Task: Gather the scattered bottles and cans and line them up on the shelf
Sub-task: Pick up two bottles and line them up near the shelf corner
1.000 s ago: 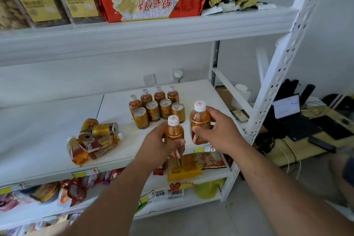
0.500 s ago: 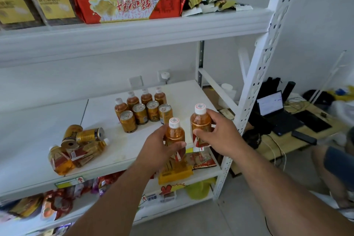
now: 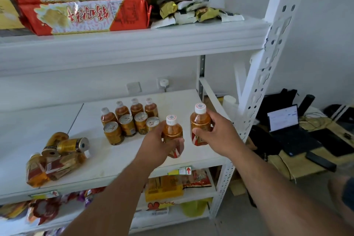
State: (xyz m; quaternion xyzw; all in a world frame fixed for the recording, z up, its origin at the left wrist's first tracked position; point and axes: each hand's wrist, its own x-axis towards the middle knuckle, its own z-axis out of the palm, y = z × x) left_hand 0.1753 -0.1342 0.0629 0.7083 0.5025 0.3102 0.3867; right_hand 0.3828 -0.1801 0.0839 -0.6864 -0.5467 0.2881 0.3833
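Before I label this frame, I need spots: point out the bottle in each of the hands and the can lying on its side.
Left-hand bottle point(image 3: 171, 119): head view, white cap.
Right-hand bottle point(image 3: 200, 109): head view, white cap.
Lying can point(image 3: 71, 145): head view, gold side wall.

Shelf board point(image 3: 57, 132): matt white, smooth; upright post point(image 3: 268, 59): painted perforated metal; bottles point(image 3: 137, 108): clear glossy plastic, white caps; cans point(image 3: 127, 125): shiny gold metal; snack packs point(image 3: 84, 16): glossy foil.
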